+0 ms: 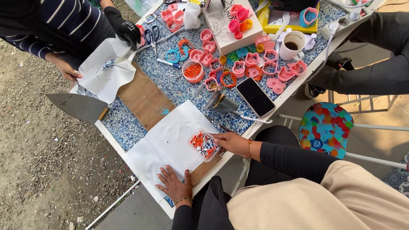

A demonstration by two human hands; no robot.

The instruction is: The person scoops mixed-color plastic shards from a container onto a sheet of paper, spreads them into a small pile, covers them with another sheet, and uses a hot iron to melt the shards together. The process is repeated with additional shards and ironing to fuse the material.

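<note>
Right hand (230,141) pinches clear tray (205,145) of orange, white, seemingly blue chips over white paper (164,145); left hand (175,185) spread flat on paper.

So the table (170,83) has this blue-and-white speckled top, with a brown wooden board (142,100) lying across it. White paper sheets (168,142) sit on the board. There's also a black phone (255,96), scissors (152,35), a white mug (292,44), a tub of orange bits (193,70), and loads of pink cutters (252,59) scattered around.
</note>
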